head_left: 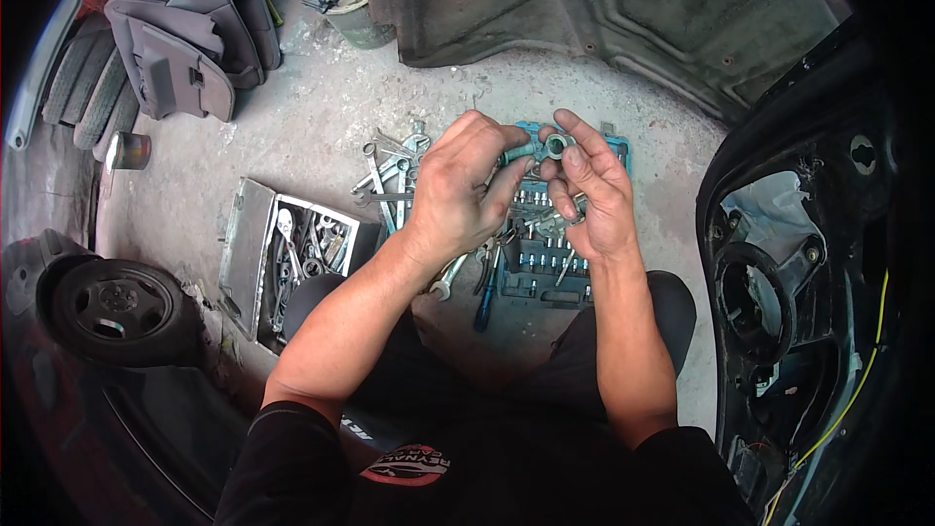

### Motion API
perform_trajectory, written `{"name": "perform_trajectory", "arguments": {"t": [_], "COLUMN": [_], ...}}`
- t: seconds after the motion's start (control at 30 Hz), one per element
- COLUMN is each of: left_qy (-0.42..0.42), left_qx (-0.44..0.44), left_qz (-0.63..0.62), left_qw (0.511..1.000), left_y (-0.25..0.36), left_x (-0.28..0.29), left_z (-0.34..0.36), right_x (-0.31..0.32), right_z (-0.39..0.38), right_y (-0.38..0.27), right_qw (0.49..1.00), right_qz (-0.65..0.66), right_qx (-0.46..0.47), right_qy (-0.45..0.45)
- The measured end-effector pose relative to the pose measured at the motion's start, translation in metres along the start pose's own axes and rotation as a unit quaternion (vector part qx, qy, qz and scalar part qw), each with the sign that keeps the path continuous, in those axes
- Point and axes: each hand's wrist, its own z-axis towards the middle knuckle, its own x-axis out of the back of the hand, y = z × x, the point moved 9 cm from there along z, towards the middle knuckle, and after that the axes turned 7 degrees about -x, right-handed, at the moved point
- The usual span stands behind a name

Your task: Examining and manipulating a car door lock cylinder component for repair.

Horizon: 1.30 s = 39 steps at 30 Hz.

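In front of me, over the tools, my left hand (463, 180) is closed on a short greenish metal rod (517, 152) that looks like a bolt. It sticks out between thumb and forefinger, pointing right. My right hand (596, 175) pinches a ring-shaped metal piece (556, 145) with a dark hollow middle between thumb and fingers. The two pieces are close together; I cannot tell whether they touch. Below my hands lies an open blue socket set case (545, 289) with rows of sockets, partly hidden by them. Loose wrenches (390, 168) are spread beside my left hand.
An open metal toolbox (237, 248) full of tools is by my left knee. A blue-handled screwdriver (482, 316) lies between my knees. Leftward are a wheel (112, 300), tires (86, 88) and grey door panels (180, 39). A large dark panel (584, 0) lies ahead; a stripped car door (808, 263) stands right.
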Motion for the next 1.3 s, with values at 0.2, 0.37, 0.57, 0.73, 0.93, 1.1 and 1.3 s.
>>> {"name": "perform_trajectory", "arguments": {"t": [0.2, 0.37, 0.57, 0.73, 0.93, 1.1, 1.3], "left_qy": [-0.025, -0.002, -0.008, 0.002, -0.005, -0.020, -0.045], "left_qx": [-0.021, -0.030, 0.002, -0.010, -0.040, -0.038, -0.003], "left_qz": [-0.025, 0.019, -0.005, 0.025, 0.053, 0.060, 0.031], "left_qw": [0.999, 0.999, 1.000, 1.000, 0.998, 0.997, 0.998], "left_y": [0.000, 0.004, 0.008, 0.014, 0.025, 0.026, 0.020], "left_x": [-0.003, 0.004, -0.004, 0.001, 0.004, -0.002, -0.008], "left_z": [0.003, 0.005, 0.001, 0.005, 0.007, 0.005, 0.000], "right_x": [-0.010, -0.013, -0.003, -0.007, -0.003, 0.006, 0.008], "right_z": [-0.005, -0.009, -0.007, -0.011, -0.011, -0.014, -0.015], "right_y": [0.002, -0.004, 0.006, 0.009, 0.011, 0.009, 0.005], "right_qw": [1.000, 0.998, 0.999, 1.000, 0.999, 0.997, 0.995], "right_qz": [0.003, -0.053, -0.027, 0.004, 0.013, -0.004, -0.029], "right_qx": [-0.007, 0.030, 0.020, 0.005, -0.024, -0.033, -0.030], "right_qy": [-0.028, -0.007, -0.015, -0.006, 0.037, 0.072, 0.088]}}
